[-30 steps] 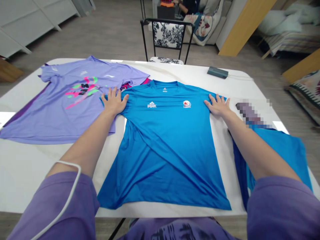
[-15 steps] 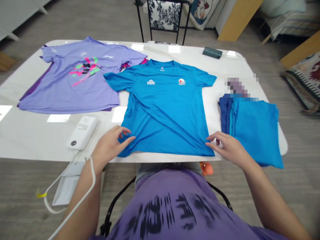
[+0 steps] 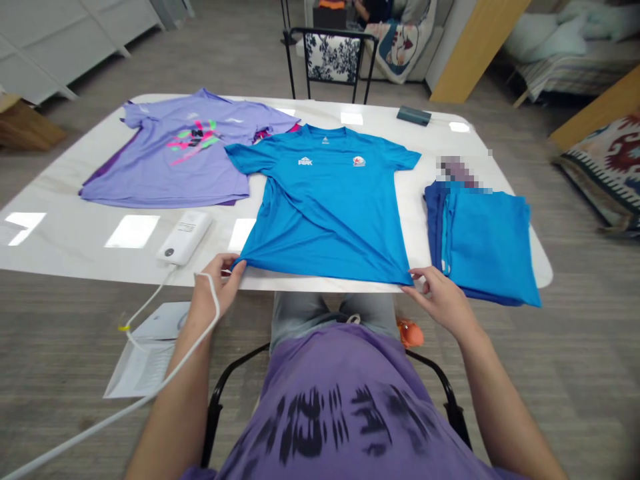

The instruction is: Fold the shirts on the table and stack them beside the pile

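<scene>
Lilac shirt point(image 3: 165, 170) is laid on the tabletop point(image 3: 75, 233), left | white device point(image 3: 186, 237) is placed just beside it | near left corner of blue shirt point(image 3: 333, 217) is pinched by left hand point(image 3: 217, 281) | shirt is spread, creased, along near edge | its right corner is pinched by right hand point(image 3: 443, 298) | folded blue garments point(image 3: 493, 243) are placed rightmost

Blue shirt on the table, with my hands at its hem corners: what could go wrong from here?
The white cable looping by the left hand could snag during a move. The blue shirt has one sleeve overlapping the lilac shirt, so a pull might shift both. The diagonal creases across its front might set if left unsmoothed.
</scene>
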{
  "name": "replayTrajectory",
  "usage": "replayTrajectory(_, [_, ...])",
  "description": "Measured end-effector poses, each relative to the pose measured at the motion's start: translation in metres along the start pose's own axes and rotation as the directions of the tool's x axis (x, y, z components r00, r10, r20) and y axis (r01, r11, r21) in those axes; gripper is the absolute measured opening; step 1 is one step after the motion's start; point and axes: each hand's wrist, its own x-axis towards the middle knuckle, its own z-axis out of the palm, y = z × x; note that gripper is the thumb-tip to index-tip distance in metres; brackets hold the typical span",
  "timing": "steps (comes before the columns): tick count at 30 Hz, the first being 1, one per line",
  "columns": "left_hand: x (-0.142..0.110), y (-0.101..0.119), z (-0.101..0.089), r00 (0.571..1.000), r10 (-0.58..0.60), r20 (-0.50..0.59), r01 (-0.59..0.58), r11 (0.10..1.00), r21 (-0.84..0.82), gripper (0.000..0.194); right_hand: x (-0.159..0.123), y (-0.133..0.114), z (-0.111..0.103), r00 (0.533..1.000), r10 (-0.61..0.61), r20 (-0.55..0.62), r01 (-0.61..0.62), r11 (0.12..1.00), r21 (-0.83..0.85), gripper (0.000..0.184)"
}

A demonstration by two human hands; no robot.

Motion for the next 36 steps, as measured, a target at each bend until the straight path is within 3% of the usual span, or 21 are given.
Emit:
replayTrajectory(4, [0.007,0.0,-0.009,0.999,0.044,-0.026,-0.045,0.997,-0.065,0.045,0.003,0.002,0.003,0.999,0.02,-0.042,-0.02,1.0,-0.009,0.033])
replayTrajectory(8, [0.005,-0.011,-0.019,0.974,0.198,0.112,-0.199,0.98,-0.004,0.036,-0.002,0.012,0.001,0.975,0.115,-0.191,-0.116,0.993,0.002,0.031])
replayTrajectory(10, [-0.001,-0.014,-0.023,0.951,0.233,0.202,-0.239,0.971,0.009,0.036,-0.007,0.015,-0.002,0.959,0.167,-0.23,-0.165,0.986,0.027,0.028])
replayTrajectory(12, [-0.008,-0.014,-0.024,0.948,0.23,0.22,-0.246,0.968,0.053,0.035,-0.01,0.014,-0.004,0.949,0.194,-0.25,-0.185,0.981,0.058,0.025])
replayTrajectory(13, [-0.011,-0.013,-0.024,0.96,0.214,0.178,-0.235,0.966,0.106,0.035,-0.012,0.013,-0.005,0.945,0.191,-0.265,-0.18,0.981,0.067,0.024])
replayTrajectory(15, [-0.016,-0.009,-0.023,0.985,0.172,-0.018,-0.163,0.957,0.239,0.034,-0.013,0.009,-0.007,0.93,0.161,-0.33,-0.148,0.987,0.065,0.023])
replayTrajectory(18, [-0.019,-0.003,-0.017,0.926,0.106,-0.362,0.003,0.958,0.287,0.036,-0.014,0.004,-0.008,0.903,0.061,-0.424,-0.067,0.998,0.0,0.03])
replayTrajectory(20, [-0.022,-0.001,-0.012,0.903,0.05,-0.426,0.044,0.977,0.209,0.036,-0.016,0.003,-0.009,0.921,-0.013,-0.39,-0.01,0.998,-0.057,0.033])
replayTrajectory(24, [-0.041,-0.007,-0.008,0.9,0.02,-0.435,0.058,0.985,0.165,0.036,-0.026,0.014,-0.008,0.95,-0.098,-0.298,0.071,0.992,-0.1,0.03])
replayTrajectory(26, [-0.056,-0.017,-0.01,0.913,0.016,-0.407,0.072,0.977,0.2,0.036,-0.031,0.023,-0.007,0.956,-0.135,-0.262,0.108,0.987,-0.116,0.028])
replayTrajectory(29, [-0.08,-0.032,-0.018,0.973,0.021,-0.231,0.035,0.97,0.239,0.035,-0.036,0.031,-0.008,0.969,-0.226,-0.097,0.213,0.968,-0.13,0.024])
replayTrajectory(31, [-0.092,-0.035,-0.024,0.989,0.066,-0.131,-0.03,0.966,0.258,0.039,-0.034,0.027,-0.011,0.961,-0.275,0.008,0.274,0.955,-0.115,0.021])
replayTrajectory(34, [-0.091,-0.016,-0.025,0.988,0.153,-0.006,-0.148,0.962,0.23,0.051,-0.011,0.012,-0.024,0.96,-0.28,0.025,0.281,0.958,-0.061,0.022])
replayTrajectory(36, [-0.067,0.01,-0.016,0.98,0.196,0.042,-0.2,0.97,0.135,0.053,0.024,0.002,-0.034,0.968,-0.249,-0.021,0.249,0.968,-0.031,0.027])
